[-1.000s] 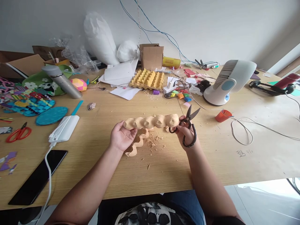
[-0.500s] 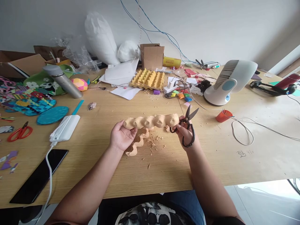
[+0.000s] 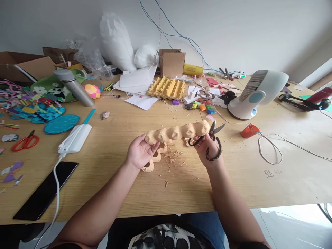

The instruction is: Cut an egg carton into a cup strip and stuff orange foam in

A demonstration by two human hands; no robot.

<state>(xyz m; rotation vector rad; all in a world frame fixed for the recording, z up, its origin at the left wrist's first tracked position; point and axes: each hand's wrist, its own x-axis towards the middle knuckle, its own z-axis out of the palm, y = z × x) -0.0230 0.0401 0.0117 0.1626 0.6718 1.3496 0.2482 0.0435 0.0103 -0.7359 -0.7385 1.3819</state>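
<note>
A strip of egg carton with a row of bumps facing up is held above the table, its right end slightly raised. My left hand grips its left end between thumb and fingers. At the other end, my right hand pinches the strip and also has black-handled scissors hooked on its fingers, blades parted and pointing away. Under the strip, partly hidden by it and my left hand, a second cut carton strip lies on the wood. Small carton shreds are scattered beside it.
A yellow egg tray sits at the back, before a cardboard box. To the right are a white fan and an orange cup. Red-handled scissors, a power bank and a phone lie left.
Both hands have shifted a little to the right with the strip, and its right end has tipped upward. The view has also shifted slightly. The scissors' blades stay parted.
</note>
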